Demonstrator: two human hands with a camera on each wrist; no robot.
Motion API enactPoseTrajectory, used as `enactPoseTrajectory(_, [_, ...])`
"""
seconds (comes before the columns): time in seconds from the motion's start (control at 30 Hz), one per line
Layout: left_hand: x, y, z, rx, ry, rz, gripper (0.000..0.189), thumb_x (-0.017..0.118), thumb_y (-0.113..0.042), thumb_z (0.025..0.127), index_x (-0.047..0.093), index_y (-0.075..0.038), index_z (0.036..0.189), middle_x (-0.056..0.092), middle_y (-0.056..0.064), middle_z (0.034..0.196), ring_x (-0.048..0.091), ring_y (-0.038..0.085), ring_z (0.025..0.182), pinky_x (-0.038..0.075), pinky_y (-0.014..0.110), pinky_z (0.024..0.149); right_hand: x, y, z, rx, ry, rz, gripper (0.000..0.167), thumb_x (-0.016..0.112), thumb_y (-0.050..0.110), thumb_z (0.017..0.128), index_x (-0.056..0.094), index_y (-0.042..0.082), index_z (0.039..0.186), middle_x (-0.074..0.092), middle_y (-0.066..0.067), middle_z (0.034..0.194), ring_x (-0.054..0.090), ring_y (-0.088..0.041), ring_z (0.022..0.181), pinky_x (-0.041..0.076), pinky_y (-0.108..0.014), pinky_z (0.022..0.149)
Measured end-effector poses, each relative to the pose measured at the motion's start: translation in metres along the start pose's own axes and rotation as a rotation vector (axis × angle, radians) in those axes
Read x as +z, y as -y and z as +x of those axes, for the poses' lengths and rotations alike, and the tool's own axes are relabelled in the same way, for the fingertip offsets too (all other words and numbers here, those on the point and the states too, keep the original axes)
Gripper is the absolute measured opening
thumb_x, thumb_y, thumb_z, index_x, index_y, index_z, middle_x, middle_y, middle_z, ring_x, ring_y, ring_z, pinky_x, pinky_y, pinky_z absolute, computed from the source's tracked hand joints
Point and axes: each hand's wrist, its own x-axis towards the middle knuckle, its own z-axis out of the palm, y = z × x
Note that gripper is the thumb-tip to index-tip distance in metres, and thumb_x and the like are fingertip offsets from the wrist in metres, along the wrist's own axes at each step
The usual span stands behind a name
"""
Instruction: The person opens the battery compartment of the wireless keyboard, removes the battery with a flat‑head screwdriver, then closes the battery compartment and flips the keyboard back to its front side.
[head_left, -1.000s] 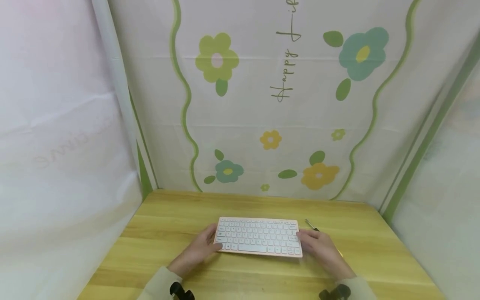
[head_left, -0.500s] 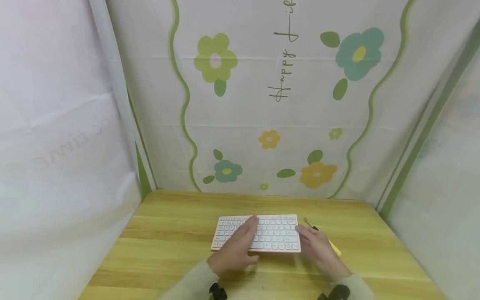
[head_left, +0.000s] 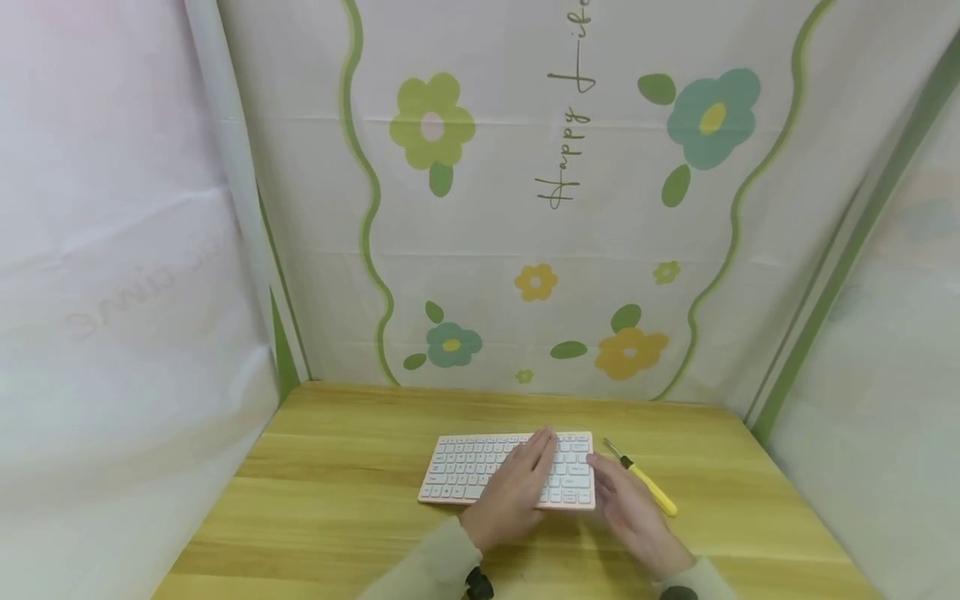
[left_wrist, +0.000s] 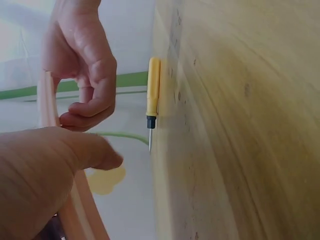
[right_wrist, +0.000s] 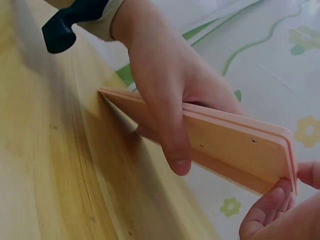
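Observation:
A white-keyed keyboard point(head_left: 467, 468) with a pink body is held over the wooden table, its pink underside showing in the right wrist view. My left hand point(head_left: 512, 490) lies across the keys right of the middle, fingers straight and together. Its thumb point(right_wrist: 177, 152) extends below the near edge, alongside the underside. At the keyboard's right end, my right hand point(head_left: 633, 510) pinches the edge, thumb on top and curled fingers beneath. Just right of that hand, a yellow-handled screwdriver point(head_left: 651, 487) lies on the table, its metal shaft pointing away.
The light wooden table point(head_left: 337, 467) extends around the keyboard. White cloth with printed flowers point(head_left: 450, 250) hangs behind it, and more cloth closes off the left and right sides. Dark straps point(head_left: 478, 583) sit at both wrists.
My left hand has let go of the keyboard's left end and swept rightward across the keys. The right hand keeps its hold at the right end. More of the screwdriver shows.

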Motion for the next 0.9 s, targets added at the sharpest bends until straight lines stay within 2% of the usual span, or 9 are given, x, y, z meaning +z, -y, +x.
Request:
enactPoseTrajectory(0.2, [0.000, -0.003, -0.003, -0.003, 0.003, 0.066, 0.093, 0.068, 0.009, 0.086, 0.021, 0.002, 0.166, 0.019, 0.019, 0.175, 0.028, 0.031, 0.162, 0.036, 0.047, 0.126, 0.002, 0.002, -0.002, -0.026, 0.010, 0.001, 0.065, 0.060, 0.027, 0.107, 0.035, -0.005, 0.158, 0.042, -0.020, 0.164, 0.060, -0.010, 0.128, 0.053, -0.022, 0.103])
enactPoseTrajectory(0.33, [-0.006, 0.003, -0.003, 0.042, -0.048, 0.159, 0.081, 0.065, 0.013, 0.093, 0.026, 0.006, 0.164, 0.026, 0.023, 0.172, 0.033, 0.034, 0.160, 0.040, 0.045, 0.123, 0.005, 0.008, -0.001, -0.048, 0.023, 0.021, 0.060, 0.058, 0.026, 0.109, 0.039, -0.007, 0.155, 0.059, -0.012, 0.150, 0.065, -0.009, 0.122, 0.054, -0.023, 0.104])
enactPoseTrajectory(0.43, [-0.016, 0.011, -0.001, 0.053, -0.064, 0.131, 0.079, 0.062, 0.016, 0.095, 0.024, 0.007, 0.164, 0.025, 0.025, 0.172, 0.032, 0.035, 0.160, 0.038, 0.045, 0.124, 0.007, 0.014, 0.001, -0.050, 0.034, 0.066, 0.051, 0.057, 0.023, 0.109, 0.047, -0.006, 0.150, 0.068, -0.005, 0.133, 0.067, -0.013, 0.119, 0.055, -0.025, 0.105])
enactPoseTrajectory(0.57, [-0.037, 0.024, 0.004, 0.020, -0.074, -0.052, 0.084, 0.057, 0.019, 0.096, 0.013, 0.006, 0.166, 0.016, 0.024, 0.175, 0.025, 0.035, 0.162, 0.031, 0.044, 0.128, 0.011, 0.020, 0.001, -0.063, 0.099, 0.051, 0.042, 0.056, 0.022, 0.110, 0.055, -0.007, 0.141, 0.073, 0.001, 0.118, 0.070, -0.012, 0.114, 0.056, -0.026, 0.105])
enactPoseTrajectory(0.67, [-0.055, 0.033, 0.010, -0.017, -0.125, -0.201, 0.081, 0.054, 0.016, 0.100, 0.009, 0.005, 0.167, 0.013, 0.024, 0.175, 0.024, 0.037, 0.162, 0.030, 0.045, 0.128, 0.012, 0.020, 0.001, -0.073, 0.225, -0.034, 0.049, 0.052, 0.023, 0.112, 0.048, -0.013, 0.146, 0.074, 0.005, 0.118, 0.070, -0.008, 0.115, 0.054, -0.024, 0.106])
enactPoseTrajectory(0.77, [-0.071, 0.043, 0.014, -0.053, -0.244, -0.371, 0.080, 0.054, 0.016, 0.099, 0.011, 0.005, 0.167, 0.019, 0.025, 0.174, 0.030, 0.039, 0.159, 0.033, 0.047, 0.125, 0.014, 0.015, 0.002, -0.060, 0.351, -0.112, 0.058, 0.048, 0.024, 0.114, 0.035, -0.019, 0.152, 0.074, 0.001, 0.127, 0.070, -0.008, 0.120, 0.052, -0.025, 0.110])
enactPoseTrajectory(0.83, [-0.081, 0.049, 0.017, -0.068, -0.333, -0.541, 0.077, 0.049, 0.014, 0.102, 0.010, 0.001, 0.168, 0.020, 0.022, 0.174, 0.029, 0.038, 0.159, 0.030, 0.049, 0.125, 0.017, 0.009, 0.004, -0.048, 0.401, -0.167, 0.062, 0.048, 0.025, 0.114, 0.031, -0.020, 0.153, 0.070, -0.011, 0.136, 0.068, -0.014, 0.126, 0.050, -0.030, 0.114])
enactPoseTrajectory(0.87, [-0.086, 0.051, 0.017, -0.071, -0.371, -0.646, 0.077, 0.047, 0.014, 0.103, 0.010, -0.001, 0.169, 0.020, 0.021, 0.175, 0.045, 0.040, 0.150, 0.043, 0.048, 0.120, 0.019, 0.006, 0.006, -0.039, 0.412, -0.188, 0.064, 0.050, 0.026, 0.113, 0.031, -0.021, 0.153, 0.067, -0.018, 0.141, 0.067, -0.019, 0.130, 0.048, -0.033, 0.116])
enactPoseTrajectory(0.9, [-0.090, 0.054, 0.016, -0.102, -0.403, -0.740, 0.070, 0.046, 0.010, 0.105, 0.017, -0.001, 0.168, 0.032, 0.024, 0.170, 0.056, 0.041, 0.139, 0.051, 0.048, 0.112, 0.021, 0.003, 0.007, -0.031, 0.420, -0.209, 0.066, 0.051, 0.028, 0.113, 0.031, -0.020, 0.153, 0.062, -0.025, 0.145, 0.064, -0.025, 0.134, 0.047, -0.036, 0.118])
